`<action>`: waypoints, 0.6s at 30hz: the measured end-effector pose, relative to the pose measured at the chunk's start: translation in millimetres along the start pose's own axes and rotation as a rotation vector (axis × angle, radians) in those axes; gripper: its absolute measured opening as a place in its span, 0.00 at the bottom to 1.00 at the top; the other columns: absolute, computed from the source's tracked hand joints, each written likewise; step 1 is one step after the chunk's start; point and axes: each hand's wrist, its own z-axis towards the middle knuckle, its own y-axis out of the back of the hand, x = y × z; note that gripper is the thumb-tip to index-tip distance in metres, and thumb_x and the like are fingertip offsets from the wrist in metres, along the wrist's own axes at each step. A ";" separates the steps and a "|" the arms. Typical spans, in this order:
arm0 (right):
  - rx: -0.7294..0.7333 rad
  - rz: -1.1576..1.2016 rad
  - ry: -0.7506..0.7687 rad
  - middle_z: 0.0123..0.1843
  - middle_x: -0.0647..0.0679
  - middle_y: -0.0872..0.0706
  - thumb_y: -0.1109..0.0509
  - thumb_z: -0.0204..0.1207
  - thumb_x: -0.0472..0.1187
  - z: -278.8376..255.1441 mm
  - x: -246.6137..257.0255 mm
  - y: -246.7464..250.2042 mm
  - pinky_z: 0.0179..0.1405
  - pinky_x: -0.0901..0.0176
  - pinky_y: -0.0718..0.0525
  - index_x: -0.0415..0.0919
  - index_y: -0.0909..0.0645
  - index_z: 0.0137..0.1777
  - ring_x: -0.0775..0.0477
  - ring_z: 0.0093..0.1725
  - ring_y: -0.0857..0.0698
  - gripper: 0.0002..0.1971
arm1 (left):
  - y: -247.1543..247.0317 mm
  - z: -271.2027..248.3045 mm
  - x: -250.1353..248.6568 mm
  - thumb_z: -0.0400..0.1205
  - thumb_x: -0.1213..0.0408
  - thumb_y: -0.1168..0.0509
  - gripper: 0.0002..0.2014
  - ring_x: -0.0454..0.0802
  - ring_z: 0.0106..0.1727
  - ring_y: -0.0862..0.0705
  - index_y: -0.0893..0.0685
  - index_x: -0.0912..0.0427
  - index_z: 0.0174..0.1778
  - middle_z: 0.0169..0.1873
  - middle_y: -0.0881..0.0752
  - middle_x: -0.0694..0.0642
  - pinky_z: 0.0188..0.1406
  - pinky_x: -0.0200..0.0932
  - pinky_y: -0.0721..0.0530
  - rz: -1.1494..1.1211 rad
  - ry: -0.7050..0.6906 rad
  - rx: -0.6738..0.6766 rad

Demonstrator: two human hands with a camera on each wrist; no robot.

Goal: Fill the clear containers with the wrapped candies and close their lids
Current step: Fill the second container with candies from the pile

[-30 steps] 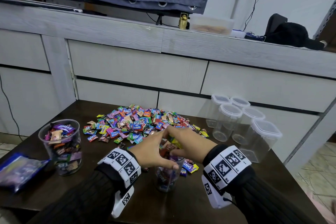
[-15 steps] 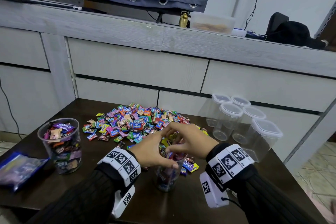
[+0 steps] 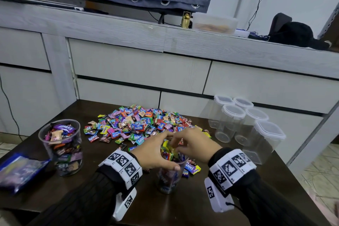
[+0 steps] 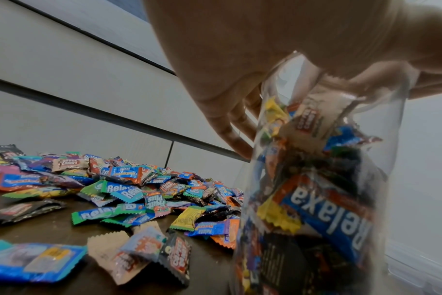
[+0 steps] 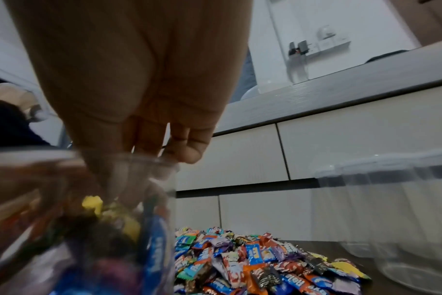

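A clear round container (image 3: 171,176) stands near the table's front, packed with wrapped candies up to its mouth. My left hand (image 3: 156,150) grips its rim, thumb on the near side and fingers round the far side. In the left wrist view that hand (image 4: 227,99) curls round the container (image 4: 316,199). My right hand (image 3: 192,145) hovers over the mouth, and its straight fingers (image 5: 149,137) reach down onto the top candies in the container (image 5: 88,219). The loose candy pile (image 3: 139,124) lies just behind.
A second open container (image 3: 62,147), heaped with candies, stands at the left beside a blue bag (image 3: 20,170). Several empty lidded clear containers (image 3: 242,124) cluster at the right back corner. A grey drawer cabinet (image 3: 139,71) runs behind the dark table (image 3: 183,207).
The right hand's fingers have dipped further into the container's mouth, and yellow wrappers now show at the top. The left hand has kept its grip on the rim.
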 end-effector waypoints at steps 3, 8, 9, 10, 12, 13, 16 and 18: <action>0.097 -0.153 -0.001 0.43 0.49 0.18 0.35 0.78 0.39 1.8 4.9 -9.7 0.48 0.53 0.23 0.51 0.14 0.54 0.49 0.47 0.27 0.11 | -0.4 0.1 1.7 0.54 0.35 0.22 0.44 0.35 0.66 0.21 0.34 0.29 0.66 0.65 0.22 0.38 0.70 0.48 0.22 -0.040 -0.019 0.006; -0.060 0.118 -0.035 0.47 0.54 0.12 0.37 0.78 0.31 -0.7 1.1 1.2 0.47 0.75 0.25 0.46 0.12 0.48 0.57 0.46 0.19 0.13 | 0.0 3.4 7.2 0.52 0.31 0.22 0.50 0.40 0.69 0.22 0.34 0.35 0.71 0.67 0.22 0.42 0.71 0.53 0.23 -0.023 -0.038 0.018; -0.189 0.191 -0.078 0.45 0.57 0.14 0.37 0.77 0.29 -2.6 -4.3 1.7 0.45 0.78 0.27 0.47 0.14 0.45 0.61 0.44 0.19 0.14 | 0.8 3.0 10.0 0.50 0.29 0.22 0.55 0.41 0.70 0.22 0.34 0.37 0.73 0.69 0.22 0.44 0.72 0.53 0.23 -0.047 -0.052 0.032; -0.303 0.236 -0.145 0.44 0.59 0.15 0.38 0.77 0.28 -5.0 -10.4 1.2 0.45 0.76 0.26 0.49 0.17 0.44 0.62 0.45 0.19 0.15 | 1.8 2.1 9.9 0.47 0.26 0.23 0.58 0.40 0.70 0.22 0.36 0.37 0.75 0.70 0.23 0.45 0.72 0.51 0.23 -0.084 -0.066 0.055; -0.402 0.261 -0.324 0.48 0.54 0.15 0.37 0.79 0.32 -10.8 -28.9 -3.3 0.43 0.67 0.24 0.48 0.21 0.50 0.55 0.47 0.17 0.10 | 4.0 -1.6 9.6 0.47 0.22 0.28 0.60 0.34 0.68 0.21 0.36 0.36 0.77 0.70 0.23 0.45 0.70 0.45 0.21 -0.262 -0.090 0.040; -0.363 0.240 -0.430 0.51 0.50 0.16 0.35 0.79 0.36 -14.4 -39.5 -7.9 0.44 0.63 0.23 0.46 0.23 0.55 0.51 0.49 0.17 0.07 | 5.1 -2.9 11.1 0.49 0.19 0.31 0.58 0.32 0.65 0.19 0.34 0.39 0.76 0.69 0.22 0.45 0.66 0.40 0.19 -0.429 -0.075 -0.014; -0.017 0.200 -0.720 0.63 0.41 0.22 0.26 0.73 0.52 -26.2 -62.1 -32.4 0.43 0.60 0.18 0.40 0.35 0.73 0.43 0.62 0.19 0.33 | 13.1 -7.3 22.8 0.61 0.15 0.48 0.52 0.36 0.69 0.21 0.32 0.46 0.76 0.70 0.22 0.45 0.69 0.37 0.25 -0.394 0.029 -0.260; 0.148 0.191 -0.815 0.74 0.38 0.29 0.21 0.66 0.57 -32.5 -64.3 -51.2 0.54 0.59 0.17 0.38 0.43 0.78 0.40 0.71 0.25 0.48 | 18.2 -8.7 40.8 0.75 0.26 0.48 0.42 0.46 0.78 0.30 0.35 0.50 0.79 0.77 0.27 0.49 0.75 0.44 0.31 -0.068 0.159 -0.345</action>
